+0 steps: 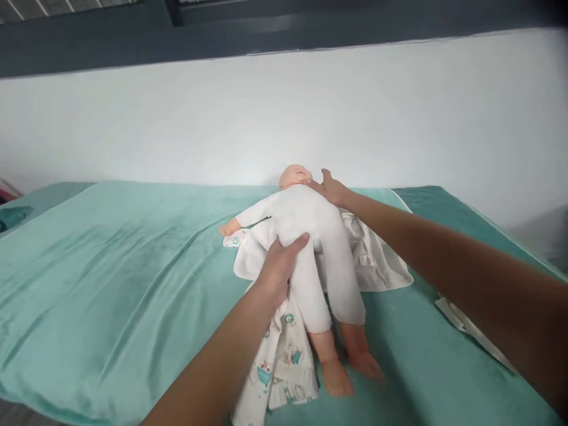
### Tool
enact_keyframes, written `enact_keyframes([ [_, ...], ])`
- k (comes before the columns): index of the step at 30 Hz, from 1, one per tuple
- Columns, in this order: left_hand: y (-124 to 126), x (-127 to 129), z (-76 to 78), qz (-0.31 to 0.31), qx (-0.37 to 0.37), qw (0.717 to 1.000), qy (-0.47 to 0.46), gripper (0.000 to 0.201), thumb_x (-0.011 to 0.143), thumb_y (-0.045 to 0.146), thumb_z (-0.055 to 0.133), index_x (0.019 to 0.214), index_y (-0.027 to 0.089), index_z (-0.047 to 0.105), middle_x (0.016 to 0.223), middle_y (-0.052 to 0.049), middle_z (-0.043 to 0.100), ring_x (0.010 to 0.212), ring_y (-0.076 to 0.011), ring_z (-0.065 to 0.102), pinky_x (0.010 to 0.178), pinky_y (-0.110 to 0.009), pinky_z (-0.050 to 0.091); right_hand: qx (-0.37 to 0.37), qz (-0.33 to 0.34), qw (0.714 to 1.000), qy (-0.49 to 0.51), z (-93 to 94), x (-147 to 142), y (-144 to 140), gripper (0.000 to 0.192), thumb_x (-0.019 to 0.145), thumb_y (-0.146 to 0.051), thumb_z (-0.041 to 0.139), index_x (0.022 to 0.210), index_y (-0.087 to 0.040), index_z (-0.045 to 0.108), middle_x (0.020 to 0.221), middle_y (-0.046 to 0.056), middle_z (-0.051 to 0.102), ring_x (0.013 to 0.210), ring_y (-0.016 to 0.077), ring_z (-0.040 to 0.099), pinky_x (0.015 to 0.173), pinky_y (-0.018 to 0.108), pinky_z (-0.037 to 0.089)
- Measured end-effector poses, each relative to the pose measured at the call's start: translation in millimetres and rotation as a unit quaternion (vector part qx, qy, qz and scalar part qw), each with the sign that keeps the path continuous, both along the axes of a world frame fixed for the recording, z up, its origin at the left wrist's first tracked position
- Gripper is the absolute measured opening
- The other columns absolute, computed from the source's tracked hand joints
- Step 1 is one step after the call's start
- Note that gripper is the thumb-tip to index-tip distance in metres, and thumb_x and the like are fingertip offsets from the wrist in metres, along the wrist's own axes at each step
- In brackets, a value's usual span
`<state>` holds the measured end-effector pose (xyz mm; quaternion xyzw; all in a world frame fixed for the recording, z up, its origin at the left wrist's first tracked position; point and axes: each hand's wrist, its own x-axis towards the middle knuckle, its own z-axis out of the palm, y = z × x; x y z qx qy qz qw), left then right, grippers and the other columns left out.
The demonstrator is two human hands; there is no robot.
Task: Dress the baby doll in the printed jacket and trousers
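A baby doll with a white cloth body lies face up, its head toward the wall and its bare feet toward me. My left hand is closed around the doll's thigh on the left, thumb on top and the other fingers mostly hidden below. At the doll's neck and shoulder, my right hand holds it with the thumb sticking up; some fingers are hidden. White baby clothes with a teal print lie partly under my left hand and the doll's leg. Beneath the doll spreads a white cloth.
A teal sheet with soft folds covers the bed. Behind it stands a white wall below a dark window ledge. A pale strip of cloth lies at the right, partly behind my right forearm.
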<state>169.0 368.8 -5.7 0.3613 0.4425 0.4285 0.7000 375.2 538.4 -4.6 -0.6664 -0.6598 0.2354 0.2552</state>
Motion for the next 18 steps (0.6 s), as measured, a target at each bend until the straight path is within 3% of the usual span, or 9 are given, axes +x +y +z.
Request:
enact_keyframes([
  [4, 15.1, -9.4, 5.2, -0.016, 0.005, 1.0, 0.005, 0.066, 0.066, 0.051, 0.077, 0.121, 0.017, 0.062, 0.112, -0.019, 0.071, 0.092, -0.0336, 0.071, 0.078, -0.044, 0.061, -0.03, 0.029, 0.999, 0.018, 6.1, -4.3, 10.4, 0.108, 0.077, -0.087, 0.033, 0.151, -0.009, 0.024, 0.145, 0.025, 0.047, 0.127, 0.0383, 0.051, 0.104, 0.048, 0.041],
  [8, 27.9, -41.2, 20.5, -0.031, 0.031, 0.998, 0.035, 0.067, 0.066, 0.055, 0.074, 0.121, 0.018, 0.062, 0.109, -0.019, 0.072, 0.086, -0.0321, 0.072, 0.071, -0.042, 0.061, -0.047, 0.035, 0.997, 0.059, 21.8, -28.0, 15.3, 0.104, 0.076, -0.085, 0.041, 0.149, -0.012, 0.031, 0.149, 0.022, 0.043, 0.127, 0.0378, 0.051, 0.102, 0.049, 0.044],
  [11, 36.6, -79.9, 34.6, -0.022, 0.035, 0.997, 0.06, 0.059, 0.068, 0.053, 0.073, 0.113, 0.016, 0.065, 0.101, -0.018, 0.073, 0.083, -0.0314, 0.072, 0.072, -0.043, 0.061, -0.043, 0.041, 0.996, 0.069, 35.1, -63.0, 19.8, 0.111, 0.074, -0.085, 0.045, 0.152, -0.01, 0.023, 0.154, 0.022, 0.034, 0.133, 0.0387, 0.045, 0.107, 0.051, 0.04],
  [14, 44.8, -124.0, 43.4, -0.007, 0.029, 0.995, 0.092, 0.051, 0.07, 0.05, 0.072, 0.106, 0.014, 0.067, 0.092, -0.016, 0.074, 0.083, -0.0316, 0.072, 0.074, -0.046, 0.06, -0.03, 0.068, 0.993, 0.092, 40.2, -109.8, 26.3, 0.109, 0.076, -0.082, 0.045, 0.153, -0.009, 0.02, 0.153, 0.023, 0.035, 0.132, 0.0376, 0.047, 0.107, 0.051, 0.041],
  [18, 57.7, -182.8, 39.2, 0.008, 0.002, 0.993, 0.119, 0.047, 0.071, 0.049, 0.071, 0.102, 0.014, 0.067, 0.087, -0.013, 0.074, 0.082, -0.0299, 0.071, 0.075, -0.045, 0.059, 0.007, 0.106, 0.989, 0.104, 31.1, -173.4, 42.5, 0.097, 0.081, -0.075, 0.047, 0.149, -0.009, 0.026, 0.148, 0.024, 0.043, 0.129, 0.0355, 0.05, 0.108, 0.05, 0.04],
])
